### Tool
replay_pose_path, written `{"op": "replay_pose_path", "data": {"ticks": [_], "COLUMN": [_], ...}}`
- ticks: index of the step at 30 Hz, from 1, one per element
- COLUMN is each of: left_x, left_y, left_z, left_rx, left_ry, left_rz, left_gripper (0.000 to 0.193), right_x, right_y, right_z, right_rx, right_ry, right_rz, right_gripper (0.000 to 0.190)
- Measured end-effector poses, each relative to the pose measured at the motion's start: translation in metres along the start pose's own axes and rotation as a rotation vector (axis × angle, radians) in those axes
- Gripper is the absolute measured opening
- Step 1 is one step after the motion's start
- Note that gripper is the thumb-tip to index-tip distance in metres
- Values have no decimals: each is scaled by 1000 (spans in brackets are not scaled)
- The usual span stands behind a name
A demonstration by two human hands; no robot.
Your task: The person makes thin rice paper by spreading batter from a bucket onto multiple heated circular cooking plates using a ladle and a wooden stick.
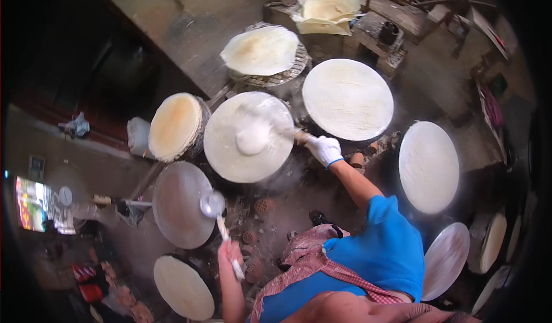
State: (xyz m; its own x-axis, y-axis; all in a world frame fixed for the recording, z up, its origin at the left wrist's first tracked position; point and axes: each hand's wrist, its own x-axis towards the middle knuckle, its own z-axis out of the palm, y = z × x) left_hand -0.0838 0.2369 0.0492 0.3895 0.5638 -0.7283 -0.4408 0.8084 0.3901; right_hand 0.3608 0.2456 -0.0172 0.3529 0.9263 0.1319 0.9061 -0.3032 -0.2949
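My right hand (325, 149), in a white glove with a blue cuff, grips the wooden handle of a spreading tool (300, 137). Motion blurs the tool's far end over a round griddle (224, 159) coated with thin pale batter. A thick white mound of batter (252, 139) sits near that griddle's middle. My bare left hand (231, 252) holds a metal ladle (212, 204) by its light-coloured handle. The ladle's bowl overlaps the right rim of a bare grey-brown griddle (183, 206) in view; whether they touch, I cannot tell.
Around me stand griddles with pale round sheets (348, 99), (429, 168), (184, 287). A browned flatbread stack (174, 127) is beside a white plastic jug (139, 135). Farther back, a sheet (261, 50) lies on a wire rack (302, 60); more are piled (330, 6). Perforated briquettes (263, 205) lie below. Steam hangs about.
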Motion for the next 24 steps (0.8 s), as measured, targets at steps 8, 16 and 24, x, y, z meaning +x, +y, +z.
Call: {"op": "replay_pose_path", "data": {"ticks": [8,16,24], "left_x": [110,177,20], "left_y": [29,-34,-27], "left_z": [95,140,36], "left_rx": [19,-79,-17], "left_ry": [-83,-30,-164], "left_rz": [-113,-193,-285], "left_gripper": [35,17,23], "right_x": [-49,-117,-150], "right_y": [11,-63,-94], "right_z": [7,59,-2], "right_rx": [-82,0,147], "right_ry": [136,80,251], "right_rz": [89,97,-38], "right_gripper": [19,22,48]}}
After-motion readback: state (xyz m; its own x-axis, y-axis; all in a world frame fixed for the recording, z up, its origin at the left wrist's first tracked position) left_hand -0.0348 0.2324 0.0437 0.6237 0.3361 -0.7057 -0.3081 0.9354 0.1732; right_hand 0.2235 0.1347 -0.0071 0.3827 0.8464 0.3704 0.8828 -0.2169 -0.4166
